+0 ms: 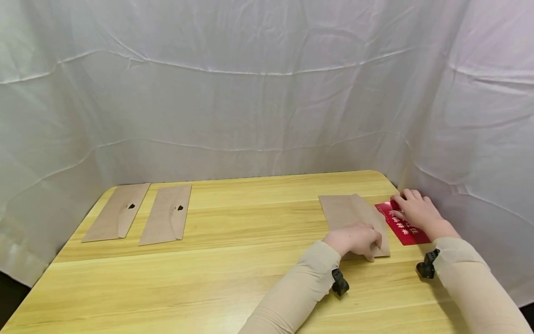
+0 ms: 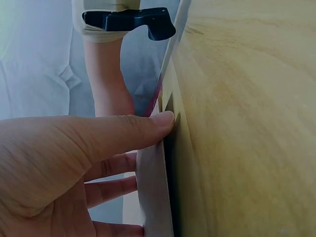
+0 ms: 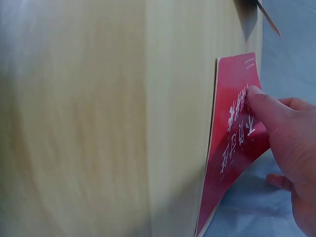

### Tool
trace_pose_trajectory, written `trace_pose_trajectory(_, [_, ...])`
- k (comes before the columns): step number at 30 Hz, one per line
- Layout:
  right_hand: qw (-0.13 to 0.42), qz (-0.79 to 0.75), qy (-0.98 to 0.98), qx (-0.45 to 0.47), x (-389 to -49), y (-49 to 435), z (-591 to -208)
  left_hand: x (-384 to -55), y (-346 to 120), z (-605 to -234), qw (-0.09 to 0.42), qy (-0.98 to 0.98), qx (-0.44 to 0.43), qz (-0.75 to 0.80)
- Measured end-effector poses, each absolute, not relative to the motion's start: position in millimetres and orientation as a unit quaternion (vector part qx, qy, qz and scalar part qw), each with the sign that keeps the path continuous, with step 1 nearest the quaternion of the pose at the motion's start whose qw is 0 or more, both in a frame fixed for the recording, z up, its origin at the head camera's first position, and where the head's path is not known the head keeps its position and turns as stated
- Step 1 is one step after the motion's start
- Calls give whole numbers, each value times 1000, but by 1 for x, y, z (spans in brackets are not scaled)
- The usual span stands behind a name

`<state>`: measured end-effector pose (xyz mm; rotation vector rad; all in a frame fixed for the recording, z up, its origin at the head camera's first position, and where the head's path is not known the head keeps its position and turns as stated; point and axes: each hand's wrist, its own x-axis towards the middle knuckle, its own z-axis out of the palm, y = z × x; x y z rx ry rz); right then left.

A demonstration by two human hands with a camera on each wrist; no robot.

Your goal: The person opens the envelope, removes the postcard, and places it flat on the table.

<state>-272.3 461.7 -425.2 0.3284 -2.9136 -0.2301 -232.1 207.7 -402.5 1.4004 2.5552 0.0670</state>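
Observation:
On the right of the table lies a brown kraft-paper envelope. My left hand holds it near its front edge. Seen from the left wrist, the thumb is at the edge of the envelope with the other fingers against its face, and a dark gap shows under that edge. Just right of the envelope is a red card with white characters. My right hand grips the card's outer side; in the right wrist view the thumb presses on the printed face of the red card, whose side bends upward.
Two more brown envelopes, one and another, lie side by side at the far left, each with a small dark mark. The wooden table has white curtains behind and beside it.

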Motion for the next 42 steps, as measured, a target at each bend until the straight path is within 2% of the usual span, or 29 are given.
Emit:
trace_pose_trajectory(9, [40,-31,-996,80,-273,459,-421,-232,210,-403,114,875,469,20])
trace_pose_trajectory(28, [52,-37,-995,75,-262,450,-418,-231,213,-405,110,873,474,36])
trace_pose_trajectory(37, [49,1,-996,71,-261,439,-420,-248,197,-403,142,867,466,103])
trace_pose_trajectory(42, [32,37,-997,65,-257,436,-416,-254,187,-401,138,869,457,128])
